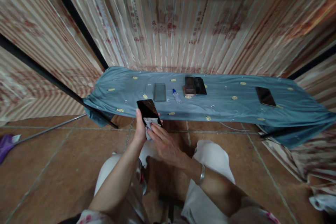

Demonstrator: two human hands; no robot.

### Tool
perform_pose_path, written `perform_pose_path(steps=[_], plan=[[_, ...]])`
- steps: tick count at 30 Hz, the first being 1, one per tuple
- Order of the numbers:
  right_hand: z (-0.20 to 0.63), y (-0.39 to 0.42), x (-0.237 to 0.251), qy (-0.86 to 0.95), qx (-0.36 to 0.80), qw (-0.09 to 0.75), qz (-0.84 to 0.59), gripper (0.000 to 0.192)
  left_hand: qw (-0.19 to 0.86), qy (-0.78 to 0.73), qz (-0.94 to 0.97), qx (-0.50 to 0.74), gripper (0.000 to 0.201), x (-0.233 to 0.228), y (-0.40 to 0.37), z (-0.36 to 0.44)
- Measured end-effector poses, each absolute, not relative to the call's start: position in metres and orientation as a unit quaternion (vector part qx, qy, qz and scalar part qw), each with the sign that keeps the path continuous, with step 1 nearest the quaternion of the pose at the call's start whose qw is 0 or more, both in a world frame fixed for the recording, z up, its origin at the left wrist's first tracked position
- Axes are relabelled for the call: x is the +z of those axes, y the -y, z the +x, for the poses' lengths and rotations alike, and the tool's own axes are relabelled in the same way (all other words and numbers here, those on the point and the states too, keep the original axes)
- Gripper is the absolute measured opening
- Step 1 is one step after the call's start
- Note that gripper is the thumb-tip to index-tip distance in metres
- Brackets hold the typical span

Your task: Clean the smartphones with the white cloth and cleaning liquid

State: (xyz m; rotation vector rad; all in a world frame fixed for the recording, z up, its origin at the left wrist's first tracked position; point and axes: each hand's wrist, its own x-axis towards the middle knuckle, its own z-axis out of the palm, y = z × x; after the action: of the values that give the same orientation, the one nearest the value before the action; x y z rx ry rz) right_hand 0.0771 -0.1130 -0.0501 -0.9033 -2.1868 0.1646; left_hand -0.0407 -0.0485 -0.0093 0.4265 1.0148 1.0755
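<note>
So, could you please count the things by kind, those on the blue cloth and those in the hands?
Phones: 4, namely the held phone, one beside the blurred item, one under that blur, partly hidden, and the far right phone
Grey flat panel: 1
Small bottle: 1
White wipe: 1
Total: 7

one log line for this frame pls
left hand: holds black phone | right hand: presses white cloth on phone | blue-clothed table: small bottle, three more phones
</note>
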Motion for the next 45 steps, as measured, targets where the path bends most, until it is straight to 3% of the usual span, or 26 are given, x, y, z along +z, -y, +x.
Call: perform_pose_path(steps=[13, 18, 29, 37, 45], plan=[[0.091, 0.095, -0.048, 0.816, 0.033, 0.406, -0.410, 0.049, 0.676, -0.428, 0.167, 0.576, 0.080, 0.003, 0.037, -0.024], [0.095, 0.095, -0.054, 0.767, 0.103, 0.443, -0.453, 0.050, 0.661, -0.434, 0.179, 0.585, 0.070, 0.007, 0.038, -0.022], [0.111, 0.090, -0.048, 0.690, 0.275, 0.453, -0.493, 0.051, 0.741, -0.427, 0.174, 0.488, 0.066, -0.006, 0.045, -0.014], [0.125, 0.073, -0.049, 0.647, 0.263, 0.494, -0.518, 0.050, 0.773, -0.424, 0.188, 0.433, 0.060, -0.011, 0.054, 0.005], [0.135, 0.061, -0.054, 0.664, 0.208, 0.475, -0.539, 0.050, 0.769, -0.397, 0.238, 0.441, 0.058, -0.033, 0.058, 0.012]])
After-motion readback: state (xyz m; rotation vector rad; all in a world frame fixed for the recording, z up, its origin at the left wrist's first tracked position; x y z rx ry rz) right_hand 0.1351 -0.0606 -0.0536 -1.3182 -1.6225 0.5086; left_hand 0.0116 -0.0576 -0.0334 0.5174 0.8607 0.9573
